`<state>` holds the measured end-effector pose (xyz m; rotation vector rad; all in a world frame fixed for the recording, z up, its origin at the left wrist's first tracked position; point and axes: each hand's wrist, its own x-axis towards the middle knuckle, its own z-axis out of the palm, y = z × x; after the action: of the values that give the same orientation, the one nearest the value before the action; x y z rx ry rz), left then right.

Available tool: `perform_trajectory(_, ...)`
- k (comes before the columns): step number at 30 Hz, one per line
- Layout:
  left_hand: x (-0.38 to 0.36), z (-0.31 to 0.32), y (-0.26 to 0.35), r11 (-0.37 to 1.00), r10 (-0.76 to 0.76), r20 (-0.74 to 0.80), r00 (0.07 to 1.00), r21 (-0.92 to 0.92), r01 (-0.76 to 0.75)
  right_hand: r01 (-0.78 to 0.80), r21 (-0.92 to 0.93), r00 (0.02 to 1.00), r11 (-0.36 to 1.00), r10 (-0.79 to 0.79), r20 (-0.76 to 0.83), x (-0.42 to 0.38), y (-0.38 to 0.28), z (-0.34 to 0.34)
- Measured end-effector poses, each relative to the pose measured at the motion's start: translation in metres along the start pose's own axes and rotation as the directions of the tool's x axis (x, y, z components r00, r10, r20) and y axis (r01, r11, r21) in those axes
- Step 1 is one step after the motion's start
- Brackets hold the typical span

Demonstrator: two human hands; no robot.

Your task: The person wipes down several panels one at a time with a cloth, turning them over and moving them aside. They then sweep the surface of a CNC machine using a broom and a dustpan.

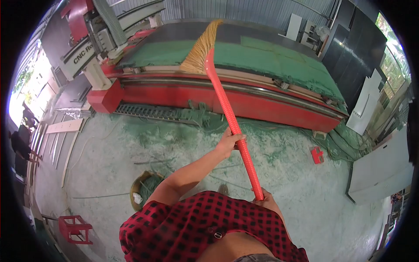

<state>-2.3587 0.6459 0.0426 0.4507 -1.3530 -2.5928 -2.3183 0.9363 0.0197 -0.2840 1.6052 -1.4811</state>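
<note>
A broom with a long red handle (228,109) and straw-coloured bristles (202,50) reaches forward from my body. Around the middle of the handle my left hand (230,142) is closed. My right hand (264,201) grips the handle's near end, close to my checked shirt. The bristles overlap the near edge of the CNC machine's bed (161,53) in view; whether they touch it I cannot tell. Green dust covers much of that bed.
The machine's red side (174,97) crosses ahead. On the dusty floor are a round basket (136,192), a red stool (75,229), a red object (317,155) and thin strips. Panels lean at right. Another person (21,142) is at far left.
</note>
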Motion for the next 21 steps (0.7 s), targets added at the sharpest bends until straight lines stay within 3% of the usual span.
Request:
perform_trajectory(3, 0.054, 0.008, 0.021, 0.999, 0.038, -0.048, 0.998, 0.031, -0.036, -0.024, -0.041, 0.999, 0.999, 0.026, 0.048, 0.047, -0.030, -0.020)
perform_trajectory(5, 0.083, 0.006, 0.035, 0.996, 0.083, -0.082, 0.993, 0.037, -0.080, 0.050, -0.054, 0.997, 0.997, -0.046, 0.062, 0.077, -0.051, -0.025)
perform_trajectory(9, 0.114, 0.003, 0.078, 0.986, 0.136, -0.063, 0.989, 0.102, -0.129, -0.022, -0.063, 0.996, 0.998, 0.027, 0.085, 0.128, -0.102, -0.020)
perform_trajectory(11, 0.126, 0.003, 0.088, 0.984, 0.152, -0.059, 0.987, 0.101, -0.146, 0.063, -0.057, 0.995, 0.996, -0.059, 0.077, 0.160, -0.116, -0.018)
perform_trajectory(16, 0.145, -0.007, 0.077, 0.975, 0.223, 0.014, 0.975, -0.001, -0.223, 0.135, -0.013, 0.983, 0.991, -0.132, 0.128, 0.233, -0.167, 0.010)
perform_trajectory(21, 0.166, -0.043, 0.094, 0.971, 0.218, -0.041, 0.975, -0.095, -0.221, 0.174, -0.063, 0.980, 0.983, -0.166, 0.111, 0.316, -0.208, 0.060)
